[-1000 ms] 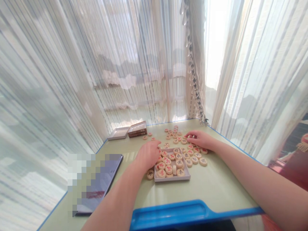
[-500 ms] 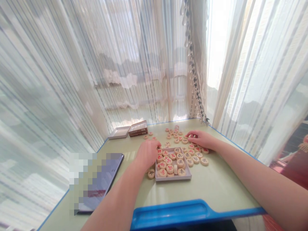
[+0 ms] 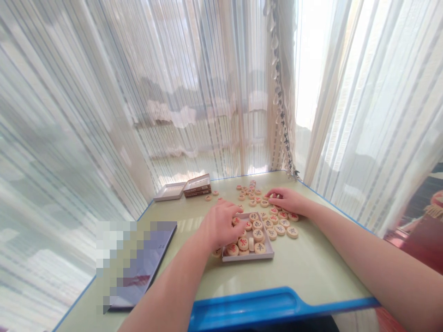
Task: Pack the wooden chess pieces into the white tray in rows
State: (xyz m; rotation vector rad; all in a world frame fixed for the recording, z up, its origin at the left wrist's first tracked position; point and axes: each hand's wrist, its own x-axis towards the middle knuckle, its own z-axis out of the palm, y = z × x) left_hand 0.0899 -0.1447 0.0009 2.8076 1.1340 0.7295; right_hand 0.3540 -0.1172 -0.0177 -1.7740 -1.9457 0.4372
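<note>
A shallow white box (image 3: 247,257) holds several round wooden Chinese chess pieces (image 3: 243,244) with red or black characters; one stands on its edge. My left hand (image 3: 221,223) reaches over the box's left side, thumb and fingers apart around a red-marked piece (image 3: 236,221) lying in it. It hides part of the box and some pieces under the palm. Farther back on the right, my right hand (image 3: 285,199) rests among loose pieces, its fingers loosely bent and apart from the thumb. Near its fingertips lies a black-marked piece (image 3: 265,203).
Loose pieces (image 3: 279,229) spread right of and behind the box on the green table (image 3: 297,267). A tablet (image 3: 152,263) lies on the left. At the back left are an open white lid (image 3: 169,192) and a brown box (image 3: 197,185). A blue tray edge (image 3: 245,306) runs along the front.
My left hand has moved right and over the box, and its fingers have spread from a closed shape. My right hand has stayed almost in place.
</note>
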